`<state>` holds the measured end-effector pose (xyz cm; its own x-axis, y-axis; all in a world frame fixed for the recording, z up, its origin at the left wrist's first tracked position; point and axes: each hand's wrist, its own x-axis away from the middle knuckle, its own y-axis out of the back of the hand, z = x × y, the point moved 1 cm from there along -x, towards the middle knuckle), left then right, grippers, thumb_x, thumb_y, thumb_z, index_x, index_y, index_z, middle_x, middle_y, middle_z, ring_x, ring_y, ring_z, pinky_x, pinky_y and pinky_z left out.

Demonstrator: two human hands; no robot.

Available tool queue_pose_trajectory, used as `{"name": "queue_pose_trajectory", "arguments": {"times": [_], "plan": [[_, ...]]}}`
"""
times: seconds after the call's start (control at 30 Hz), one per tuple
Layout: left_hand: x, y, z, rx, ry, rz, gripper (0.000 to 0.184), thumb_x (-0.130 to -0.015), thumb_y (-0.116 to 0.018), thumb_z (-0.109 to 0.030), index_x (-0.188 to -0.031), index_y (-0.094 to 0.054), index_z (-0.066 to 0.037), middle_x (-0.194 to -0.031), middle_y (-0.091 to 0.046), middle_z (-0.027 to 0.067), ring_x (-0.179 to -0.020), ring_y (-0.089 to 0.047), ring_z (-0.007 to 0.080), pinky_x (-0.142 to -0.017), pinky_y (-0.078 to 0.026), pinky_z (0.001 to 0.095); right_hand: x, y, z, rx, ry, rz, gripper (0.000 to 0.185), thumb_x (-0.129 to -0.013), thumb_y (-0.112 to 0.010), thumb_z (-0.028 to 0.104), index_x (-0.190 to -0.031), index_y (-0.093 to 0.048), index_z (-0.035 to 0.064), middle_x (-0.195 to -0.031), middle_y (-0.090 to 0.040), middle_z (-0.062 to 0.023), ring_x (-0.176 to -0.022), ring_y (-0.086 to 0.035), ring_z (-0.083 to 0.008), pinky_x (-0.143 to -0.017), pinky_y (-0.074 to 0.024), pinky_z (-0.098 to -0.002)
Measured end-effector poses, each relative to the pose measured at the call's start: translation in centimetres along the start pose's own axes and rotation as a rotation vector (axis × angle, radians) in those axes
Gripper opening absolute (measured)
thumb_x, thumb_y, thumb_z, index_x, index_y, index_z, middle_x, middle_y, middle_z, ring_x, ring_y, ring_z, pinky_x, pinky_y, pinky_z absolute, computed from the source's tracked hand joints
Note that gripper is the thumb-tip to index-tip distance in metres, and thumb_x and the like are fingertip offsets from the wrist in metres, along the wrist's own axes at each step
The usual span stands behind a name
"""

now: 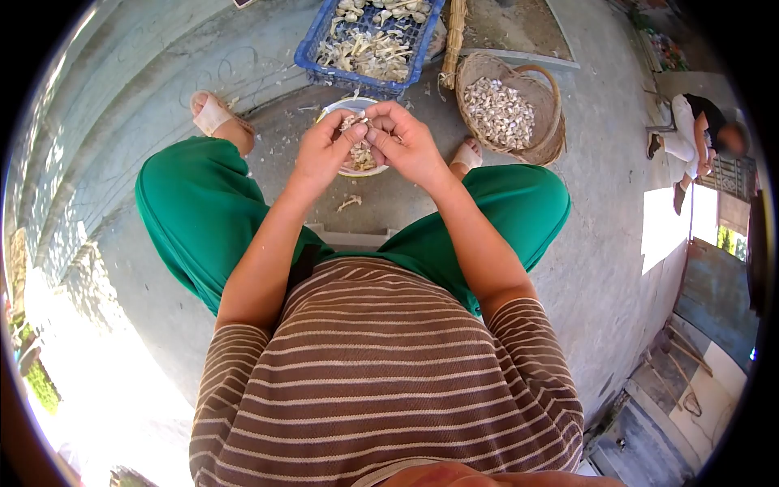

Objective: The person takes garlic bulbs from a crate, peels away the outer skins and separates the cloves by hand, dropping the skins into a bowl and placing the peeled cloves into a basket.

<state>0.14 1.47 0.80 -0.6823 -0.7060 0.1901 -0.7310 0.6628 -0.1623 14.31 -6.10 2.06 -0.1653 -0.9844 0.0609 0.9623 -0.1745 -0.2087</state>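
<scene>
Both hands meet over a round white bowl (363,171) on the floor between the feet. My left hand (324,146) is closed with its fingertips round a small whitish garlic piece (354,122). My right hand (399,140) has its thumb and fingers bent against the same garlic from the other side. Pale garlic bits show in the bowl below the hands. Just beyond stands a blue plastic crate (357,81) holding garlic bulbs and dry stalks. A wicker basket (549,122) filled with loose garlic cloves (497,114) sits to the right of the hands.
A straw bundle (454,36) lies between crate and basket. One dry scrap (350,202) is on the concrete floor near the bowl. Curved steps (122,105) rise at the left. Another person (699,134) sits far off at the right. Long-handled tools (677,373) lie at the lower right.
</scene>
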Motion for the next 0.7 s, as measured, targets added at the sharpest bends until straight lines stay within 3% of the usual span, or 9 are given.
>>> {"name": "queue_pose_trajectory", "arguments": {"times": [0.07,0.2,0.3,0.37,0.43,0.5,0.53,0.7], "plan": [[0.0,0.1,0.1,-0.154,-0.123,-0.007,0.02,-0.09,-0.059,-0.022,-0.098,-0.06,-0.003,-0.075,-0.058,-0.0009,-0.064,-0.048,0.0045,-0.055,-0.041,0.0221,0.1,0.2,-0.1,0.12,0.036,0.024,0.017,-0.09,-0.054,0.004,-0.106,-0.05,0.0037,-0.071,-0.057,-0.0025,-0.05,-0.046,-0.0052,-0.043,-0.0344,-0.0199],[0.2,0.0,-0.1,-0.325,-0.156,-0.066,0.019,-0.09,-0.059,-0.021,-0.095,-0.06,-0.003,-0.073,-0.057,-0.0004,-0.065,-0.049,0.0052,-0.055,-0.041,0.0229,0.2,0.4,0.5,-0.034,-0.101,0.076,0.018,-0.091,-0.053,0.007,-0.108,-0.049,0.005,-0.072,-0.055,-0.0027,-0.052,-0.046,-0.0064,-0.044,-0.0299,-0.0184],[0.1,0.2,0.6,-0.191,-0.034,-0.034,0.016,-0.091,-0.059,-0.019,-0.095,-0.059,-0.004,-0.072,-0.053,-0.0023,-0.062,-0.045,0.0046,-0.053,-0.037,0.0216,0.3,0.6,0.7,-0.234,-0.193,0.081,0.017,-0.091,-0.053,0.01,-0.107,-0.049,0.0056,-0.071,-0.053,-0.0036,-0.05,-0.044,-0.0072,-0.042,-0.0278,-0.0193],[0.2,-0.3,0.3,0.351,0.102,0.014,0.012,-0.092,-0.057,-0.017,-0.096,-0.058,-0.005,-0.071,-0.048,-0.0044,-0.059,-0.039,0.0044,-0.05,-0.032,0.0203,0.3,0.7,0.6,-0.302,-0.21,0.091,0.016,-0.091,-0.053,0.012,-0.105,-0.049,0.006,-0.07,-0.052,-0.004,-0.049,-0.042,-0.0077,-0.041,-0.0267,-0.0199],[0.1,-0.7,0.2,0.4,0.111,0.002,0.012,-0.092,-0.057,-0.016,-0.097,-0.058,-0.005,-0.071,-0.045,-0.0051,-0.059,-0.037,0.0044,-0.049,-0.03,0.02,0.2,0.8,0.2,-0.594,-0.201,0.063,0.012,-0.092,-0.049,0.012,-0.103,-0.049,0.0063,-0.069,-0.05,-0.0045,-0.047,-0.039,-0.0085,-0.04,-0.0255,-0.0203],[-0.1,-0.6,0.4,0.449,0.117,-0.013,0.011,-0.092,-0.056,-0.015,-0.097,-0.057,-0.006,-0.071,-0.043,-0.0058,-0.058,-0.034,0.0044,-0.049,-0.029,0.0197,0.0,1.1,0.0,-0.673,-0.187,0.027,0.011,-0.091,-0.048,0.011,-0.101,-0.049,0.0061,-0.068,-0.048,-0.0045,-0.047,-0.038,-0.009,-0.04,-0.0257,-0.0205],[-0.2,-0.5,0.6,0.472,0.121,-0.042,0.011,-0.092,-0.056,-0.014,-0.097,-0.057,-0.004,-0.073,-0.046,-0.0047,-0.06,-0.038,0.0052,-0.051,-0.033,0.0199,-0.1,1.2,0.0,-0.754,-0.177,-0.013,0.01,-0.091,-0.046,0.011,-0.099,-0.049,0.0059,-0.068,-0.047,-0.0046,-0.046,-0.037,-0.0095,-0.04,-0.026,-0.0206],[-0.1,-0.9,-0.3,0.527,0.153,-0.178,0.012,-0.092,-0.055,-0.012,-0.097,-0.057,-0.001,-0.079,-0.053,0.0,-0.067,-0.049,0.0091,-0.061,-0.044,0.0224,-0.3,1.0,-0.6,-0.429,-0.122,-0.076,0.012,-0.09,-0.053,0.013,-0.1,-0.051,0.005,-0.071,-0.052,-0.0037,-0.05,-0.043,-0.0096,-0.041,-0.0293,-0.0205]]}}
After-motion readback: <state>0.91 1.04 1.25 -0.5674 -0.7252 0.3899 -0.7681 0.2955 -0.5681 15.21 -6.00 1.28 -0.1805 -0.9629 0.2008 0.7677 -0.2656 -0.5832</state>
